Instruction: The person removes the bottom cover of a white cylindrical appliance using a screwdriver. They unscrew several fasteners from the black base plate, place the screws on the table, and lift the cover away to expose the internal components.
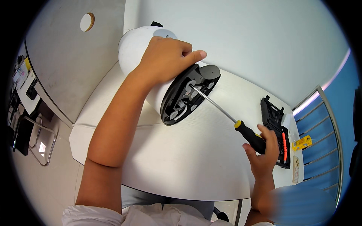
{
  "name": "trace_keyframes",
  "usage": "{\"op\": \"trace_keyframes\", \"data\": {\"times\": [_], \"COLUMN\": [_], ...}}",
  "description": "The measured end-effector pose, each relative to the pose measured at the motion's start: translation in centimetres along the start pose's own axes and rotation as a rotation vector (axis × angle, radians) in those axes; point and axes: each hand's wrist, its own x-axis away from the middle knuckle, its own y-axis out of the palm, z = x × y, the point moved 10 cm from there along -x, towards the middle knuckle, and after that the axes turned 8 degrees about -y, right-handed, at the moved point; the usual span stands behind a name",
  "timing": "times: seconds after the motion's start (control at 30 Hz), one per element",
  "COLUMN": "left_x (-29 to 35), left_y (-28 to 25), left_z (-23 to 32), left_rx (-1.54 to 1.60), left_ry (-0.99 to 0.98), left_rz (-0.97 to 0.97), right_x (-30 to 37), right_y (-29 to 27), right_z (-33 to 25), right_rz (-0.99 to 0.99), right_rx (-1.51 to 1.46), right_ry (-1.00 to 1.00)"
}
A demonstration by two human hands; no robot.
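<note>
A white rounded appliance [132, 49] lies on its side on the table, its black base [183, 107] facing right. The base has several pale round parts and recesses. My left hand [167, 56] lies over the appliance just beside the base, gripping it, thumb stretched to the right; some of its fingers are hidden. In my right hand [266, 150] is a long screwdriver [249, 133] with a black and yellow handle, held loosely by fingers partly curled around it. Its metal shaft slants up to the left, and the tip reaches a recess in the base's upper part.
At the table's right stands an open black tool case [273, 116] with an orange-red flexible shaft [284, 147] in it. A small yellow box [301, 143] sits beside it, near a metal railing [332, 124]. A grey panel [75, 56] borders the left, a white wall the back.
</note>
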Motion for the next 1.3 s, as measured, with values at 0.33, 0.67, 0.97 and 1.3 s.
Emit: {"op": "trace_keyframes", "data": {"times": [0.33,0.67,0.97,1.3], "left_x": [0.0,0.4,0.3,0.3], "left_y": [0.3,0.5,0.6,0.7], "left_z": [0.3,1.2,0.8,0.3], "left_rx": [0.025,0.005,0.044,0.02], "left_ry": [-0.023,0.025,-0.014,-0.037], "left_rz": [-0.049,-0.054,-0.079,-0.083], "right_x": [3.5,0.0,0.4,-0.2], "right_y": [6.6,-0.7,1.5,-1.9], "right_z": [4.2,-3.2,2.5,-4.3], "right_rz": [-0.431,0.005,-0.23,-0.002], "right_rx": [-1.052,0.313,-0.339,0.195], "right_ry": [0.901,-0.311,0.275,-0.418]}}
